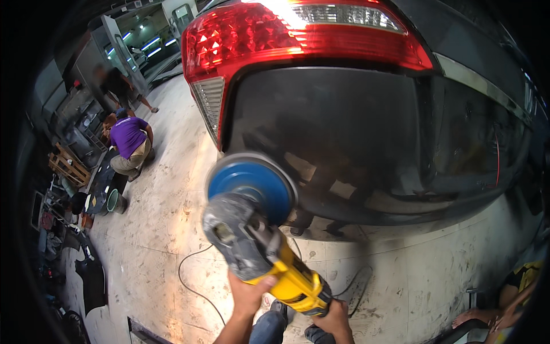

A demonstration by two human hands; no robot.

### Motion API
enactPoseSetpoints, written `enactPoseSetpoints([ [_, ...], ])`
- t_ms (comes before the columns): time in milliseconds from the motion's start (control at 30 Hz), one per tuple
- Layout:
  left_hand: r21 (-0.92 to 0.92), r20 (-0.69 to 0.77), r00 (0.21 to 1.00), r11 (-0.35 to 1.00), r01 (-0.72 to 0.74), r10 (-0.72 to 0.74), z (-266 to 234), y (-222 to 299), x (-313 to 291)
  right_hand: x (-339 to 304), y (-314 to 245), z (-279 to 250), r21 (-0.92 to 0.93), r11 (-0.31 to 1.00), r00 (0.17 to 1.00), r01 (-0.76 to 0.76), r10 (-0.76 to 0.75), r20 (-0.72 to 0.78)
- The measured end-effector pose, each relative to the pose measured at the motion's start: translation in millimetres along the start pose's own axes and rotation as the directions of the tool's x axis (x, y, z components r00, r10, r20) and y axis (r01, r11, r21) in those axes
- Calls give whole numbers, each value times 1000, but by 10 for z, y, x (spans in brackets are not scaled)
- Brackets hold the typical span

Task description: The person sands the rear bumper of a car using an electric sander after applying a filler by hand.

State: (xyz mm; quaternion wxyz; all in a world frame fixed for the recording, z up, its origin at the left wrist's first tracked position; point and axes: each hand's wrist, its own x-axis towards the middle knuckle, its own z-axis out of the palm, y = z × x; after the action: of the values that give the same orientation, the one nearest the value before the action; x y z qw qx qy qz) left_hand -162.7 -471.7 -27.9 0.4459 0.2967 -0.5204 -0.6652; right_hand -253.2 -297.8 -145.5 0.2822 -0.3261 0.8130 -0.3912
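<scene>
A yellow and black power polisher (295,284) is held in both hands. My left hand (247,295) wraps round its body just behind the dusty grey head, thumb on top. At the rear end, my right hand (335,319) closes round the black handle. The round blue backing plate (249,180) with its pale pad looks blurred. It overlaps the left part of the dark grey car bumper (332,114); whether the pad touches the paint I cannot tell. Above the bumper panel sits a red and clear tail light (298,37). Reflections show on the glossy paint.
A black power cord (192,284) loops over the stained floor (160,241). At left, a person in a purple shirt (129,136) crouches near a green bucket (116,200); another person (119,86) is behind. Someone's arm (481,316) shows at lower right. Car parts (91,281) lie far left.
</scene>
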Motion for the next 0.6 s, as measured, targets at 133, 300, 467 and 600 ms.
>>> enactPoseSetpoints([
  [133, 93, 57, 980, 978, 186, -192, 230, -11, -293, -323, 352, -222, -24, 999, 991, 44, -47, -129],
  [300, -57, 44, 957, 955, 290, -288, 276, -156, -467, -429, 30, -736, -120, 991, 986, 52, -70, -152],
  [467, -273, -116, 962, 939, 209, -248, 201, -51, -322, -206, -174, -1061, -325, 939, 993, 109, -116, -2],
  [600, -381, -181, 955, 912, 154, -237, 276, 203, -168, -46, -317, -1173, -360, 911, 979, 201, -177, 99],
])
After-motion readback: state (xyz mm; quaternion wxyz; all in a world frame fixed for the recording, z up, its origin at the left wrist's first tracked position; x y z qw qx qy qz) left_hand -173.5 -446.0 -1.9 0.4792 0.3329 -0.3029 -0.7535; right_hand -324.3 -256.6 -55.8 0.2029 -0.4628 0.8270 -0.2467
